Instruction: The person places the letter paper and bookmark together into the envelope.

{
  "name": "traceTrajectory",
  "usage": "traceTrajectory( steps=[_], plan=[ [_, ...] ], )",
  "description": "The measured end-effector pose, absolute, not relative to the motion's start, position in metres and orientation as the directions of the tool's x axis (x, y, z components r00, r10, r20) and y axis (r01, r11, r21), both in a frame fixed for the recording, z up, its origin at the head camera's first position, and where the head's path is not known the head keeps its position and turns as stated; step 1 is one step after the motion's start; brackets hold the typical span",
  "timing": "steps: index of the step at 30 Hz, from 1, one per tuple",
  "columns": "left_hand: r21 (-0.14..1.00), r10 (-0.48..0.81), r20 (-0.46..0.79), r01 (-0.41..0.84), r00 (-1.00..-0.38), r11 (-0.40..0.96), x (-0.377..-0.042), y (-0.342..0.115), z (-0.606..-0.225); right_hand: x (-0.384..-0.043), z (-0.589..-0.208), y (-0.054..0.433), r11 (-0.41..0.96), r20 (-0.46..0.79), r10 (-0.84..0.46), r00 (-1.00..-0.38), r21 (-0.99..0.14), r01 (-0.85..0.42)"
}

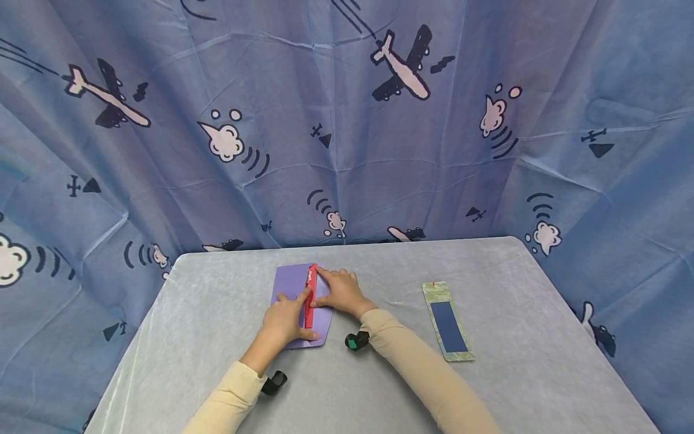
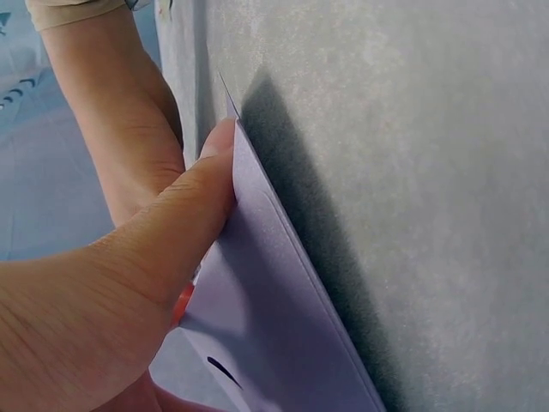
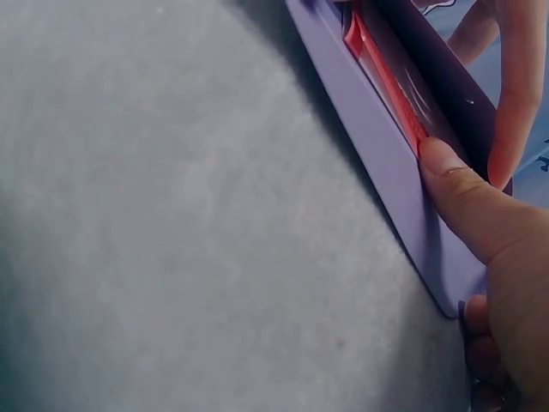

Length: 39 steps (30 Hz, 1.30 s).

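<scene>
A purple folder point(image 1: 290, 277) lies on the table in front of me, its lower edge lifted over a shadow in the left wrist view. Down its middle runs a long, narrow red strip point(image 1: 309, 317) with white lettering near its far end. My left hand point(image 1: 282, 319) holds the folder from the near left: the thumb point(image 2: 193, 202) lies along its near edge, and the index finger reaches the strip. From the right, my right hand point(image 1: 343, 292) has its index fingertip at the strip's far end. Its thumb point(image 3: 450, 167) presses the strip's edge, with other fingers curled beside the folder.
To the right lies a long green patterned card point(image 1: 436, 292) with a dark blue panel point(image 1: 449, 327). A grey cloth covers the table point(image 1: 379, 392). Behind it hangs a blue curtain point(image 1: 347, 120) printed with airplanes. A black wrist device point(image 1: 275, 383) is on the left sleeve.
</scene>
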<state>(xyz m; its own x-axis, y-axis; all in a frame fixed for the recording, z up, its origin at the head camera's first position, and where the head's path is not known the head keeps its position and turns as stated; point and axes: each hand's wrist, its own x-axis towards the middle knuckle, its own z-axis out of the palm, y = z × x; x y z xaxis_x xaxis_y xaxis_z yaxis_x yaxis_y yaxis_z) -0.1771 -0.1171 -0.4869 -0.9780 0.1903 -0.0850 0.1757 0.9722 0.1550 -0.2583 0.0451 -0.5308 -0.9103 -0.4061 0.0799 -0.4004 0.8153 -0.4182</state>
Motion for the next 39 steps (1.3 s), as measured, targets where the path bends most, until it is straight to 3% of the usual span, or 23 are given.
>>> traceTrajectory(
  steps=[39],
  plan=[
    [0.152,0.211,-0.055,0.201,-0.976,0.968,-0.1766,-0.1197,-0.4885,-0.2587,-0.5325,0.0502,0.802,0.069,-0.437,-0.897,-0.421,-0.424]
  ],
)
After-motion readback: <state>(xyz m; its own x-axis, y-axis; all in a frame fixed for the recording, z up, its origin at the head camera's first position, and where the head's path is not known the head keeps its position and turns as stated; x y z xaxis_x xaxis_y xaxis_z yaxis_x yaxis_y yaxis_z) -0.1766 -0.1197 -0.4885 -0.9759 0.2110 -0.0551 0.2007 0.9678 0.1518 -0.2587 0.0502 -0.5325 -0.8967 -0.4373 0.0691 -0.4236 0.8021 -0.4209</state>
